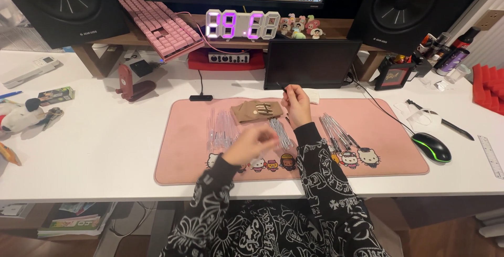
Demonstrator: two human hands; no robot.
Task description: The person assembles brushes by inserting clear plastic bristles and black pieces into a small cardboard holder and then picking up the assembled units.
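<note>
My right hand [296, 103] is raised over the pink desk mat [189, 152], its fingers pinched on a thin dark pen part. My left hand [252, 144] is blurred, low over the mat near a row of metal-tipped pen parts [280, 131]; whether it holds anything cannot be told. A bunch of clear plastic pen tubes [219, 128] lies to its left. Another row of pen pieces [338, 132] lies to the right. A tan pouch [258, 111] sits at the mat's far side.
A small dark screen [312, 63] stands behind the mat, with a digital clock [241, 25] and a tilted pink keyboard [160, 23] on a wooden shelf. A black mouse [431, 147] lies at right, and speakers flank the desk.
</note>
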